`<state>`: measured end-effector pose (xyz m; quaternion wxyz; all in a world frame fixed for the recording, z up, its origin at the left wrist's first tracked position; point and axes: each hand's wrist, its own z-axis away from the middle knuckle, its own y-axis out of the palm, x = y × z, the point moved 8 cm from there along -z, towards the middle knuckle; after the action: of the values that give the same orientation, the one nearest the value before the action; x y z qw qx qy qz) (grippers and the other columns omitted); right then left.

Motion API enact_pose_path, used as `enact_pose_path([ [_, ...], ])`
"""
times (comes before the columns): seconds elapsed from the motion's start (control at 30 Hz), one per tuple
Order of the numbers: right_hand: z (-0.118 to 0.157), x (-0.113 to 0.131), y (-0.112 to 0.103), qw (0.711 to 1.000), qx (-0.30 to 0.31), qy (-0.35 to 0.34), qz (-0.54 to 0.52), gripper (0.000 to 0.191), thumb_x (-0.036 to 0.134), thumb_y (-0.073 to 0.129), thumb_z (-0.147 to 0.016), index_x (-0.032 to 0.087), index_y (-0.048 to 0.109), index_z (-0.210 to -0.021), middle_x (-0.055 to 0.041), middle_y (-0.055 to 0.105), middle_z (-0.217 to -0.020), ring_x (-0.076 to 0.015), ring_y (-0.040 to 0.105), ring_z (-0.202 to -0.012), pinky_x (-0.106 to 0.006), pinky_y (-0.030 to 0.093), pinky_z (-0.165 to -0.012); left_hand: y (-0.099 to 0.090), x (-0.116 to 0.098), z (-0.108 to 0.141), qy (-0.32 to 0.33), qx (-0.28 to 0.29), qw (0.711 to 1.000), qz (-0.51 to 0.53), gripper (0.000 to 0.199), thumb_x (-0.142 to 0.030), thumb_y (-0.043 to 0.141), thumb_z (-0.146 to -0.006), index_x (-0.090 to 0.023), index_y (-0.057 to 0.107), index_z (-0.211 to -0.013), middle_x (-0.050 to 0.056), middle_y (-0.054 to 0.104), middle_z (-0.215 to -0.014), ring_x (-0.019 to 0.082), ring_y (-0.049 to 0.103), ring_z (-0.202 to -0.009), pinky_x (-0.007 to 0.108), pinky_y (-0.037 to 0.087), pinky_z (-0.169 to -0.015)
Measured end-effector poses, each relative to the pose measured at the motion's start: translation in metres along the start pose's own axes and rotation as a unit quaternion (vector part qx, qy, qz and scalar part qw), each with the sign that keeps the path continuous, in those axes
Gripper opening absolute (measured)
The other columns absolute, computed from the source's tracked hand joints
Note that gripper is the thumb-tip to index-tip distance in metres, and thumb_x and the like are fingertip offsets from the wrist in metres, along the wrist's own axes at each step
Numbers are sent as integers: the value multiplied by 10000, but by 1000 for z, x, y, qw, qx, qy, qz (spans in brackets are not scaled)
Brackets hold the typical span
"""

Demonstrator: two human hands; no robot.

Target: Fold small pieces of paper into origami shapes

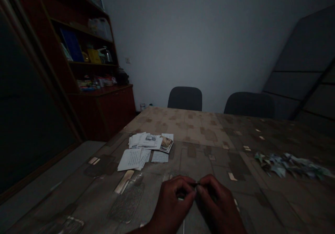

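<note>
your left hand (169, 206) and right hand (218, 202) are both closing narrowly, their fingertips meeting on a tiny pale slip (196, 184), probably paper but barely visible, just above the mottled grey-and-tan table covering (199, 160). it is looking light, thin and soft, so you are best pinching it gently near its edge, where it is less likely to crease or tear. a heap of crumpled blue-green paper pieces (288, 166) is lying to your right, and loose white paper sheets (138, 153) are lying ahead to your left.
</note>
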<state>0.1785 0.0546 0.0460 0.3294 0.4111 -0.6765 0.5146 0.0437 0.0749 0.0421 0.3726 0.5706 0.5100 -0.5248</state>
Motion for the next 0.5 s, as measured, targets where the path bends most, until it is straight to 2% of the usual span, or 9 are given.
enact_pose_path([
  [0.17,0,3,-2,1000,3,1,-25,243,407,504,-909,216,618,-811,1,636,-713,-193,600,-682,-251,453,-617,-2,0,-1,-21,-10,999,42,168,-159,683,-741,-155,617,-587,100,721,-885,225,670,-838,283,499,-726],
  [0.37,0,3,-2,999,7,16,-42,248,400,478,-924,213,632,-867,-11,672,-750,-197,629,-700,-251,467,-633,5,19,-3,-93,8,964,249,312,-376,788,-687,-133,600,-631,29,641,-700,145,609,-614,255,492,-600],
  [0.5,1,3,0,999,9,20,-33,240,390,480,-919,208,633,-887,-24,684,-783,-208,639,-736,-262,470,-647,6,18,-3,-95,15,962,256,353,-398,819,-656,-115,610,-617,22,636,-662,118,590,-570,221,457,-568],
])
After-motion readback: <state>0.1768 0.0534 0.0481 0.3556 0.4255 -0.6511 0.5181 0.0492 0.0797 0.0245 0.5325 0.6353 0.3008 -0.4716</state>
